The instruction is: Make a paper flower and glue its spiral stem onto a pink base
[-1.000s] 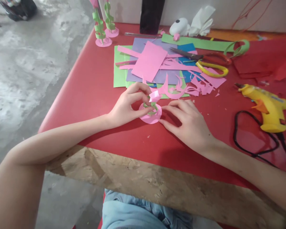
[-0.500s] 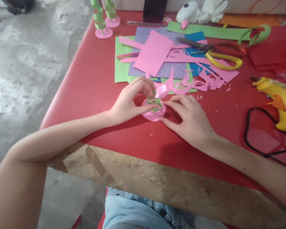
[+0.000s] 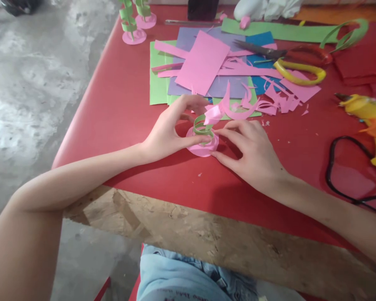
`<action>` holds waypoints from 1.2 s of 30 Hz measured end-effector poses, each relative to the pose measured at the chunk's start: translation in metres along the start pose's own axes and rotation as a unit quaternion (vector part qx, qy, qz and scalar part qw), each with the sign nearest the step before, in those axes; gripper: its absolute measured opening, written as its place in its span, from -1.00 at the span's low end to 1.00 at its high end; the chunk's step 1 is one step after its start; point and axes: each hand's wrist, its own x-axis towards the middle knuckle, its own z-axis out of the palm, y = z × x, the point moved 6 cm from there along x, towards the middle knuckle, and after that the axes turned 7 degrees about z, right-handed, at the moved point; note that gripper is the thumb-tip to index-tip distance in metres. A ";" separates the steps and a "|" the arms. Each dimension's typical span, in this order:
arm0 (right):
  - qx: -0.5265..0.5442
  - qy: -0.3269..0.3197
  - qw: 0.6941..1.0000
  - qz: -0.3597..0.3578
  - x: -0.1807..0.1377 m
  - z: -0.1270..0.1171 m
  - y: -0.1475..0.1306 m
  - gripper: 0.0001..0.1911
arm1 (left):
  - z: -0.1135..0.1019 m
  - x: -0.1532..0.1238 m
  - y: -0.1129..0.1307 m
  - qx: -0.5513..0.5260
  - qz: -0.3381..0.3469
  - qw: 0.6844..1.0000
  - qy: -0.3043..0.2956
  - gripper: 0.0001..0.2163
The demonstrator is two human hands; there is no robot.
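Note:
A small paper flower stands on the table between my hands, with a pink bud point(image 3: 213, 113), a curled green paper stem point(image 3: 200, 124) and a round pink base point(image 3: 203, 151). My left hand point(image 3: 175, 125) curves round its left side. The thumb presses low on the green curl, and the other fingers arch behind it, their tips partly hidden. From the right, my right hand point(image 3: 249, 148) pinches the rim of the base between thumb and fingertips.
Pink sheets and scraps point(image 3: 203, 62) lie over purple, green and blue paper, with scissors point(image 3: 297, 71) on top. A yellow glue gun point(image 3: 368, 113) and its black cord point(image 3: 330, 167) sit at right. Two similar paper flowers point(image 3: 134, 36) stand back left. A green strip point(image 3: 275, 31) lies behind.
My left fingers have lifted and spread away from the green curl, which shows more now. The thumb stays low on it. My right hand keeps its place at the base; the view has tilted slightly.

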 end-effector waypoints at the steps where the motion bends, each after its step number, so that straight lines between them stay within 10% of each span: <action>1: 0.003 0.001 1.000 0.000 0.000 0.000 0.000 -0.66 | 0.000 0.000 0.001 0.003 0.005 1.000 -0.001 -0.56; 22: 0.141 0.075 0.986 0.051 0.022 -0.040 -0.016 -0.82 | 0.001 0.004 0.006 0.031 -0.003 0.999 -0.012 -0.75; 36: 0.316 -0.011 0.948 0.039 0.044 -0.026 -0.012 -0.74 | 0.001 0.007 0.008 0.029 -0.027 0.999 -0.014 -0.76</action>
